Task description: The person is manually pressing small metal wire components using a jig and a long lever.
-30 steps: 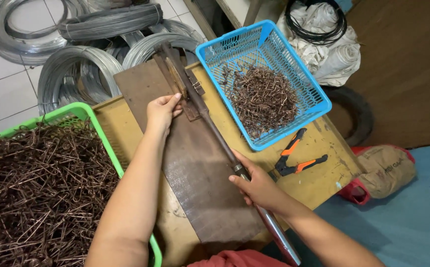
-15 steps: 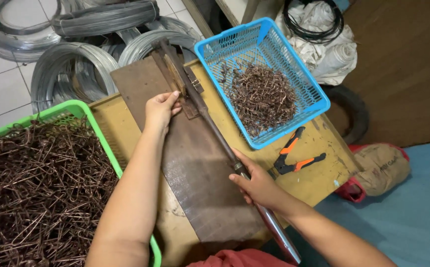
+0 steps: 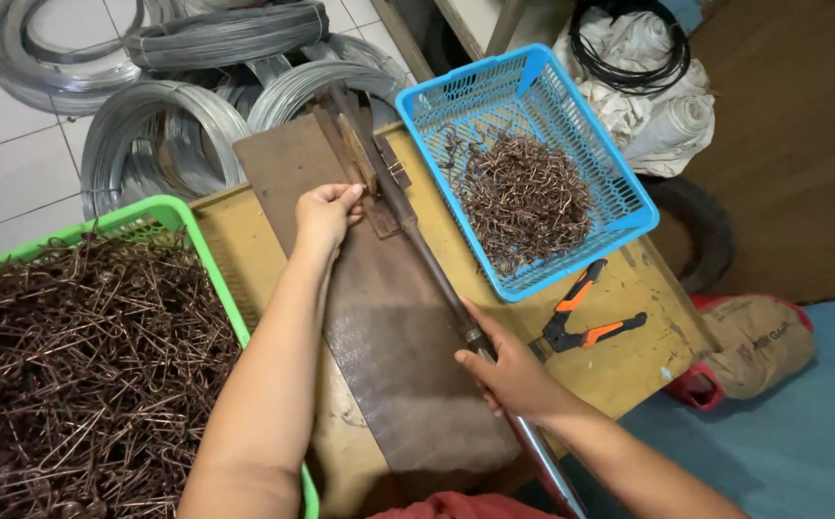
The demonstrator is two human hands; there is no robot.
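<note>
A long metal lever bar (image 3: 432, 274) runs diagonally over a worn brown board (image 3: 389, 356) on a yellowish table (image 3: 629, 288). My right hand (image 3: 509, 370) grips the bar's handle low down. My left hand (image 3: 326, 211) rests at the head of the tool, fingers curled next to its rusty jaws (image 3: 365, 159); whether it pinches a piece of wire there I cannot tell. A blue basket (image 3: 533, 77) of short bent brown wire pieces sits to the right. A green basket (image 3: 163, 216) heaped with longer brown wire hooks sits at my left.
Orange-and-black pliers (image 3: 586, 317) lie on the table right of the bar. Coils of grey steel wire (image 3: 163, 144) lie on the tiled floor behind. White cloth with black cable (image 3: 648, 86) lies at the back right; a tan sack (image 3: 763, 341) is on the blue floor.
My hands and the lever bar keep their hold and position. The view has only shifted slightly.
</note>
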